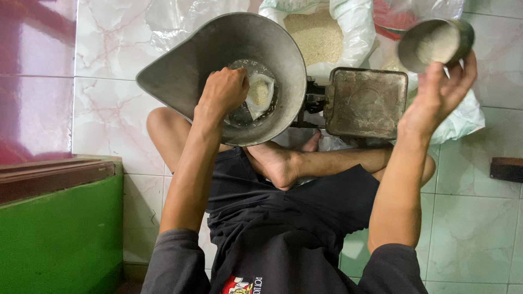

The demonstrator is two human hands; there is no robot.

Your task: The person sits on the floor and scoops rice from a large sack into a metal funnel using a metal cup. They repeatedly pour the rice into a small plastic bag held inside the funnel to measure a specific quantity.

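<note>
My left hand (223,90) reaches into a large grey metal scale pan (180,71) and grips the mouth of a small clear plastic bag (261,92) holding some pale grain. My right hand (438,92) is raised to the right and holds a round metal cup (433,42) tilted on its side, its inside dusted with grain. Between the hands sits the flat square weight plate (366,100) of the balance scale. Behind the scale stands an open white sack of grain (318,35).
I sit cross-legged on a pale tiled floor (474,228) with my bare foot (278,163) under the pan. A green box with a brown lid (60,218) stands at the left. More plastic bags (463,117) lie at the right, and a dark block (506,169) at the right edge.
</note>
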